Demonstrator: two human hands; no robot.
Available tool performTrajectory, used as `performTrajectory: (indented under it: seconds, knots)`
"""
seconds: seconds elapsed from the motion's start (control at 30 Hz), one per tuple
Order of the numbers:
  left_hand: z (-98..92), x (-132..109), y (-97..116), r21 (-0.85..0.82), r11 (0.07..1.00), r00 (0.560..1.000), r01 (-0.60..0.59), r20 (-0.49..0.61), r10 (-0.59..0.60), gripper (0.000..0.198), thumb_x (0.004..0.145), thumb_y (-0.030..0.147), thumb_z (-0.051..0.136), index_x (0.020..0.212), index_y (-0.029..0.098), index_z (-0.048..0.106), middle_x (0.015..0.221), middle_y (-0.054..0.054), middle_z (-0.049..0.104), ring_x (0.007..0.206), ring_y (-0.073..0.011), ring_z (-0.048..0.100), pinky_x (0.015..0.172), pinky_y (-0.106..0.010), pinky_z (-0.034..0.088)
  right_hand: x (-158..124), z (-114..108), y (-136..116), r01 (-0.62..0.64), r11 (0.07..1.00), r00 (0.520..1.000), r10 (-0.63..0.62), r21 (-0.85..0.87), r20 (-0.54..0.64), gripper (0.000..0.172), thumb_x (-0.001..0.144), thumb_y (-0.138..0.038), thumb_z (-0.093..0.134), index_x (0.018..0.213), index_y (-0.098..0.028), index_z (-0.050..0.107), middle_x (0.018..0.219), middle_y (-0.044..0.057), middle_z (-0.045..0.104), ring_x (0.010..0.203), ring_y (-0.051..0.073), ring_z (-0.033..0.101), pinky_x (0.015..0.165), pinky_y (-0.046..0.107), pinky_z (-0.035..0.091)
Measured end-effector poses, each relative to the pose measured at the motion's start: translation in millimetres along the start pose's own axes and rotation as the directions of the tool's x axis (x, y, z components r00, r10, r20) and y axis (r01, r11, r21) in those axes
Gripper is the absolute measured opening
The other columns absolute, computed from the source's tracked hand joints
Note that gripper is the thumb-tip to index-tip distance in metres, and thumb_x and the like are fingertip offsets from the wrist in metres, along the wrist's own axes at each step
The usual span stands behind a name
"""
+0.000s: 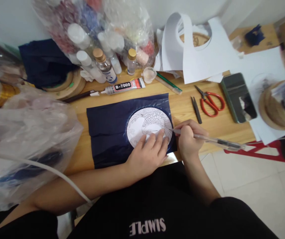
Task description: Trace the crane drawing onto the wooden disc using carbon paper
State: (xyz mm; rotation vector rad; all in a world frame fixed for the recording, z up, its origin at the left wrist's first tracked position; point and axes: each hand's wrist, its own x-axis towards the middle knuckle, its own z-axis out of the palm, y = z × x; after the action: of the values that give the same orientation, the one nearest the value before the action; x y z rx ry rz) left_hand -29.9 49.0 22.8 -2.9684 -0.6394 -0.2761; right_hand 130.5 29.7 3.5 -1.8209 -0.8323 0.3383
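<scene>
A round white paper (pixel 135 127) printed with a line drawing of a feathered bird lies on dark blue cloth (pixel 107 132). My left hand (pixel 148 152) rests flat on the paper's lower part, fingers spread, covering some of the drawing. In my right hand (pixel 189 139) is a clear-barrelled pen (pixel 215 141), its tip at the paper's right edge, where it meets the cloth. Whether the tip touches paper or cloth I cannot tell. Faint marks run along the cloth around the paper's rim.
Behind the cloth lie a B-7000 glue tube (pixel 124 86), small bottles (pixel 105 66) and a green pen (pixel 168 83). To the right are black tweezers (pixel 196 110), red-handled scissors (pixel 213 103) and a phone (pixel 238 98). Plastic bags (pixel 33 132) crowd the left; cut white paper (pixel 199 61) stands behind.
</scene>
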Motion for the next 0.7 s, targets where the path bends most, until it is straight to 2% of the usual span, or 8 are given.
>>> performTrajectory:
  seconds: [0.43, 0.6, 0.7]
  knots:
    - [-1.1, -0.6, -0.8, -0.008, 1.0, 1.0, -0.012, 0.019, 0.013, 0.045, 0.098, 0.04, 0.044, 0.13, 0.012, 0.057, 0.138, -0.014, 0.055, 0.107, -0.0252, 0.059, 0.088, -0.037, 0.049, -0.4, 2.9, -1.7, -0.011, 1.0, 0.999, 0.012, 0.022, -0.052, 0.022, 0.064, -0.015, 0.042, 0.051, -0.019, 0.059, 0.043, -0.004, 0.054, 0.04, 0.009, 0.047, 0.04, 0.023, 0.036]
    - [-1.6, -0.5, -1.5, -0.009, 1.0, 1.0, -0.016, 0.019, 0.016, 0.043, 0.099, 0.039, 0.043, 0.129, 0.012, 0.058, 0.137, -0.013, 0.056, 0.105, -0.0242, 0.06, 0.087, -0.036, 0.049, -2.4, 2.2, -1.7, -0.034, 0.996, 0.979, 0.05, 0.086, -0.197, 0.02, 0.062, -0.014, 0.043, 0.05, -0.019, 0.058, 0.043, -0.005, 0.052, 0.038, 0.009, 0.046, 0.037, 0.022, 0.033]
    - [-1.3, -0.6, -1.5, -0.007, 1.0, 1.0, -0.015, 0.015, 0.015, 0.043, 0.099, 0.039, 0.042, 0.129, 0.012, 0.058, 0.137, -0.012, 0.056, 0.105, -0.0243, 0.06, 0.087, -0.036, 0.05, -3.2, 1.3, 0.1, -0.001, 0.998, 0.987, 0.011, 0.058, -0.163, 0.02, 0.063, -0.014, 0.043, 0.051, -0.019, 0.059, 0.044, -0.005, 0.053, 0.039, 0.009, 0.046, 0.038, 0.023, 0.034]
